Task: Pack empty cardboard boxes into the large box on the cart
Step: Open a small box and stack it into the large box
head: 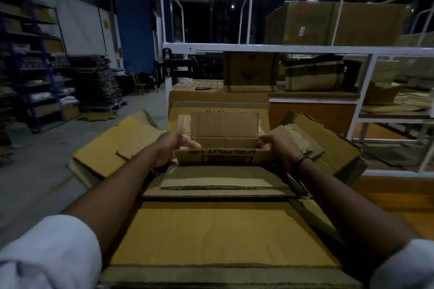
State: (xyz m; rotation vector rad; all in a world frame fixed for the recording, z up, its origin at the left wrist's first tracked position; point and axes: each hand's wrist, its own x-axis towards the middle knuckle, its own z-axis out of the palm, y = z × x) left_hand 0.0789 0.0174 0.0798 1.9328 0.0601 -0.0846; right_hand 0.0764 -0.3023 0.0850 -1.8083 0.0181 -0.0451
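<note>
White sleeves (47, 253) frame the bottom corners, and between them lies the near flap (223, 237) of the large box, folded outward toward the person so the opening stays clear. Its left flap (117, 145) and right flap (328, 143) are splayed out as well, probably for the same reason. The cart beneath it cannot be made out.

Both bare forearms reach forward over the opening. The left hand (169, 148) grips the left end of a small cardboard box (223, 157), thumb lying along its top edge, and the right hand (279, 148), with a dark wristband (301, 159) behind it, has its fingers hooked over the right end. A hand at each end keeps the light, floppy carton level and square. The carton is open and looks empty, its rear flap (225, 124) standing upright, printed side facing the person.

It sits at the far end of the large box, just beyond layered flat cardboard sheets (223, 180) that already lie inside. I judge it is being set down or nudged against the far wall, so the remaining space stays usable for more boxes; whether it rests on anything yet cannot be told.

Behind stands a white metal rack (281, 49) carrying cartons, and blue shelving (35, 65) lines the left wall.
</note>
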